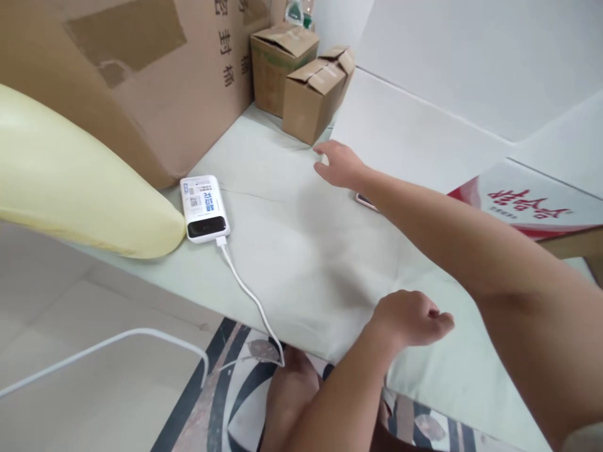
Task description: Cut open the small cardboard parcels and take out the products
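My right hand [340,164] reaches out over the pale cloth surface [292,263], its thumb and fingers apart, with nothing seen between them. Just beyond its fingertips stands a small cardboard box [308,103] with closed flaps. Nearer to me, my left hand [414,317] is curled into a loose fist above the cloth, and I see no object in it. Partly hidden behind my right forearm lies a thin flat object with a dark face [366,201]. A white power bank [203,204] with a dark display lies to the left, a white cable [247,290] plugged into it.
A large cardboard carton [188,107] rises at the back left. A smooth yellow curved object [89,182] juts in from the left. Another small box [276,69] stands at the back. On the right is a red and white carton [527,198]. Patterned floor [245,402] shows below.
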### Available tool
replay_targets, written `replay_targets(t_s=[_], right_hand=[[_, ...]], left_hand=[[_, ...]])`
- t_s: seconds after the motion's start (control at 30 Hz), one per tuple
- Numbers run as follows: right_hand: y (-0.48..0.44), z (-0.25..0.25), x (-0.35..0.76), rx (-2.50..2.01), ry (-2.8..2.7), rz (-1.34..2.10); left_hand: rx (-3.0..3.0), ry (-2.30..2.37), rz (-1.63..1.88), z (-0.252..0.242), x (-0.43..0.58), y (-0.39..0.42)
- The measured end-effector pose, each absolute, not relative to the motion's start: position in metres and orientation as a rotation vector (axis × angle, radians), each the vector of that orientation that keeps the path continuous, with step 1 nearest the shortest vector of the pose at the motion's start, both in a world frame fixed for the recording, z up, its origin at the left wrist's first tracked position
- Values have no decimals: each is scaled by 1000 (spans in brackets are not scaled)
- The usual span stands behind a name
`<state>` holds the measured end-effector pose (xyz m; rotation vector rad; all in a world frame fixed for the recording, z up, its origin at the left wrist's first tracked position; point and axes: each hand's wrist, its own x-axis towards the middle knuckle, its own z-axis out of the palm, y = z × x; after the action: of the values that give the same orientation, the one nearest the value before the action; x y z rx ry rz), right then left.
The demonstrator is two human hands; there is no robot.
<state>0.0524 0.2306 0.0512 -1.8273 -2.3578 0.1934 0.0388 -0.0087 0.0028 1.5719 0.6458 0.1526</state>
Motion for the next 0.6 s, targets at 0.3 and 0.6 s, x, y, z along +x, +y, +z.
replay_targets(t_s=[0.3,0.6], right_hand=[[350,70,-3,-1939,-2147,-48],[378,52,19,-1822,-2022,125]], left_hand=[[1409,753,163,3,8,28],[1326,789,207,13,-10,26]])
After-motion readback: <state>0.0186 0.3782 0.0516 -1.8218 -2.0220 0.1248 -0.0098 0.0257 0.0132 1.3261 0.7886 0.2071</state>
